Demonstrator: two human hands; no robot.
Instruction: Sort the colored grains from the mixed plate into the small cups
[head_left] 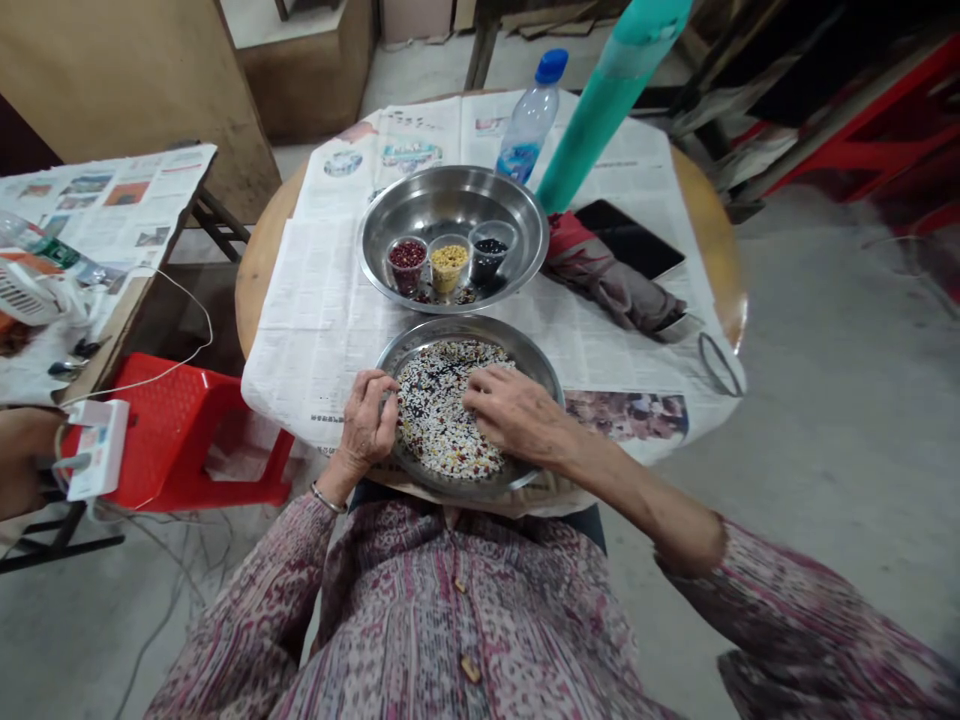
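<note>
A shallow round metal basin [551, 375] sits at the near table edge, spread with white grains mixed with dark, yellow and red ones [442, 410]. At its left rim is my left hand [366, 425], fingers curled with the tips over the edge; what they hold, if anything, is hidden. My right hand [514, 412] reaches in from the right, its fingers pinched together down among the grains. Behind stands a larger metal basin [450, 185] with three clear plastic cups: one of dark red beans [409, 265], one of yellow kernels [449, 268], one of black beans [489, 252].
Newspaper [307, 300] covers the round table. A blue-capped bottle [529, 120], a tall teal bottle [600, 120], a folded umbrella [611, 280] and a dark phone-like slab [630, 238] stand or lie behind and right. Leftward are a red stool [176, 430] and a power strip [99, 450].
</note>
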